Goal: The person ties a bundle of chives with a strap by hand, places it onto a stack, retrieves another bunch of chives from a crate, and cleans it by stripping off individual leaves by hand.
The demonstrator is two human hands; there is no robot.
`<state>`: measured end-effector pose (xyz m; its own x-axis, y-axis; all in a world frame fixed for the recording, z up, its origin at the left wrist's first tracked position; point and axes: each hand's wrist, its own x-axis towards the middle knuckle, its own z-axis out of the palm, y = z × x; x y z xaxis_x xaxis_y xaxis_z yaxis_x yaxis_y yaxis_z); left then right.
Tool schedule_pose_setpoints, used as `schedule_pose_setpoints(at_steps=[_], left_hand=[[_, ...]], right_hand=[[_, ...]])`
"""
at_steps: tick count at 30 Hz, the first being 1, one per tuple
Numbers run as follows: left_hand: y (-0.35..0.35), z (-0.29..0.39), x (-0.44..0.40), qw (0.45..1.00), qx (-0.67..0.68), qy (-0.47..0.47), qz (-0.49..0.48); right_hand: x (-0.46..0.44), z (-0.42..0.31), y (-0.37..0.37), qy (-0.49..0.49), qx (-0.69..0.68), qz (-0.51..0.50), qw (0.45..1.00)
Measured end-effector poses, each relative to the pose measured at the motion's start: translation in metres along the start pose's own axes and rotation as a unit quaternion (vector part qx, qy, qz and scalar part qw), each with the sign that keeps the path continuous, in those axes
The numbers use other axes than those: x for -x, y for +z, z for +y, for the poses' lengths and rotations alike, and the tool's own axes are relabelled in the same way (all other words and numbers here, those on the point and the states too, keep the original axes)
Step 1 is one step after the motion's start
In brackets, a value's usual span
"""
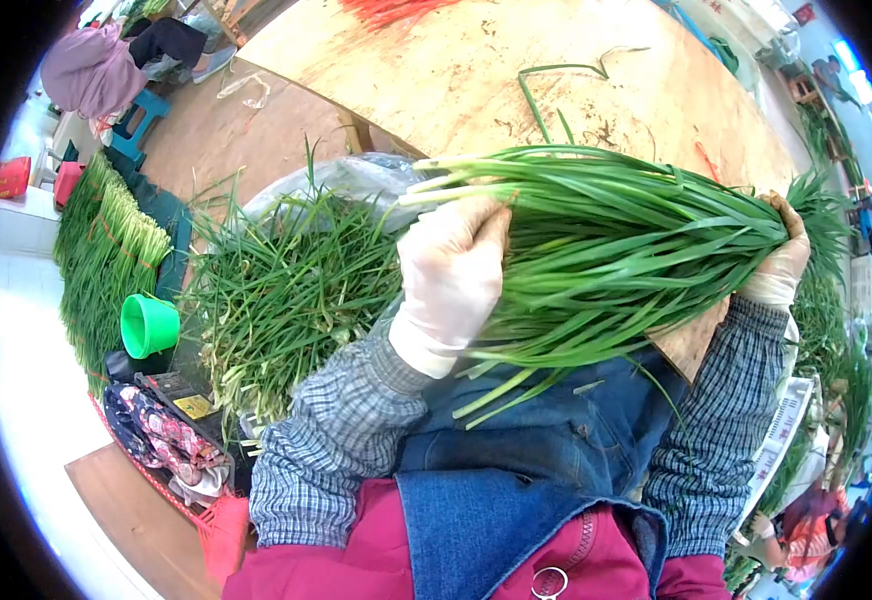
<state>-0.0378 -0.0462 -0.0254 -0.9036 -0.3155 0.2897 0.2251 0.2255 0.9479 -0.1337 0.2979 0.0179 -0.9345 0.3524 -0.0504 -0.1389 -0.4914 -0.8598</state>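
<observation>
A large bunch of long green leafy stalks (636,220) lies across the front of the wooden table (456,70), pale ends to the left. My right hand (784,250), in a pale glove, is wrapped round its leafy right end. At the left end my left hand (456,265), also gloved, is closed, with thumb and finger pinched beside the pale stalk ends; what it pinches is too small to make out. A few stalks hang loose below the bunch over the blue denim apron (546,440).
A loose heap of greens (286,290) is at the left, near a green bucket (150,326) and tied bunches (106,260). Red ties (391,10) lie at the table's back. One person (96,70) sits at the upper left; another person (806,540) is at the lower right.
</observation>
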Motion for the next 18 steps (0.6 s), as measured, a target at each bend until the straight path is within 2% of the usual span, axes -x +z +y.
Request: schedule_pose_setpoints(at_steps=[1, 2, 3, 5, 6, 7, 9, 11, 13, 14, 15, 16, 17, 18], left_hand=[[-0.003, 0.014, -0.004, 0.987, 0.064, -0.143, -0.031], [-0.004, 0.023, -0.009, 0.973, 0.103, -0.191, -0.073], [-0.005, 0.03, -0.014, 0.954, 0.141, -0.237, -0.116], [0.003, 0.045, -0.019, 0.921, 0.181, -0.279, -0.201], [0.002, 0.057, -0.021, 0.891, 0.245, -0.287, -0.253], [0.001, 0.066, -0.022, 0.869, 0.314, -0.276, -0.265], [-0.021, 0.09, -0.027, 0.879, 0.339, -0.189, -0.277], [-0.065, 0.09, -0.03, 0.89, 0.363, -0.055, -0.269], [-0.129, 0.066, -0.033, 0.922, 0.297, 0.07, -0.24], [-0.157, 0.055, -0.027, 0.987, 0.05, 0.029, -0.151], [-0.175, 0.041, -0.019, 0.979, -0.198, -0.014, -0.05], [-0.182, 0.021, -0.01, 0.865, -0.496, 0.066, -0.031], [-0.182, 0.012, -0.002, 0.656, -0.742, 0.136, -0.007], [-0.174, 0.006, 0.008, 0.801, -0.579, 0.151, -0.038]], right_hand=[[0.001, 0.0, 0.0, 0.002, -0.001, 0.006, 1.0], [0.001, -0.001, 0.003, 0.002, -0.012, 0.025, 1.0], [0.002, -0.002, 0.006, -0.005, -0.008, 0.032, 0.999], [0.004, -0.002, 0.012, -0.019, -0.001, 0.045, 0.999], [0.008, -0.002, 0.016, -0.027, 0.006, 0.041, 0.999], [0.009, -0.004, 0.017, -0.026, 0.013, 0.028, 0.999], [0.011, -0.007, 0.016, -0.025, 0.027, 0.02, 0.999], [0.012, -0.005, 0.016, -0.025, 0.038, 0.023, 0.999], [0.008, -0.003, 0.013, -0.015, -0.007, 0.006, 1.0], [0.007, -0.002, 0.009, -0.017, -0.006, -0.004, 1.0], [0.007, -0.002, 0.009, -0.018, -0.007, -0.011, 1.0], [0.008, -0.002, 0.009, -0.019, -0.008, -0.018, 1.0], [0.007, -0.001, 0.01, -0.014, -0.017, -0.014, 1.0], [0.004, -0.002, 0.008, -0.013, -0.028, -0.007, 0.999]])
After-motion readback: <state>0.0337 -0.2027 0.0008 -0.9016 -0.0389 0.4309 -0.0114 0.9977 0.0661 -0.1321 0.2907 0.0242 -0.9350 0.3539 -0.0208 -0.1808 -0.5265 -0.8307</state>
